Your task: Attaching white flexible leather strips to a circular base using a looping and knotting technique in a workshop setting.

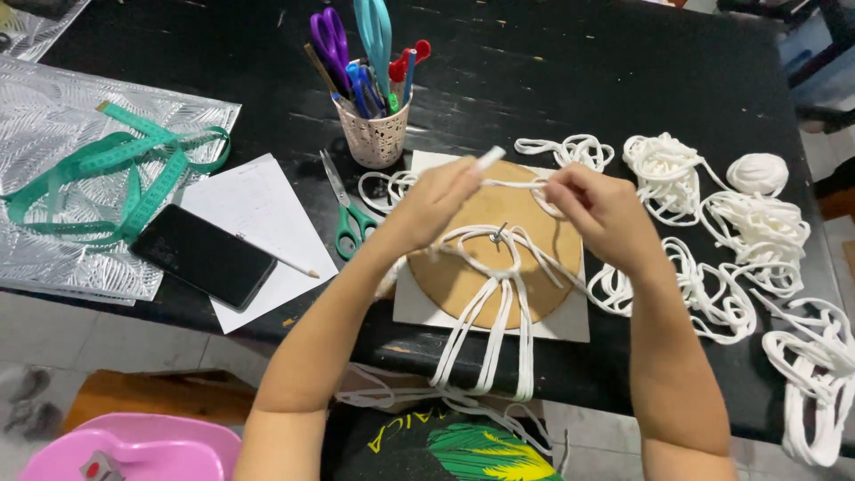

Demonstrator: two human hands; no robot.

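Head view: we look down at our two hands above a round cork board (pixel 463 276) on a black worktop (pixel 623 80). Our left hand (pixel 434 203) is closed on a white cord (pixel 512 184) by its end; our right hand (pixel 604 214) pinches the same cord, stretched between them. More cord loops hang from a pin (pixel 499 235) on the board. Left lie scissors (pixel 347 209), a pen cup (pixel 374 134), a phone (pixel 203 255) and a green tape measure (pixel 116 174). Cord bundles (pixel 757 232) lie right.
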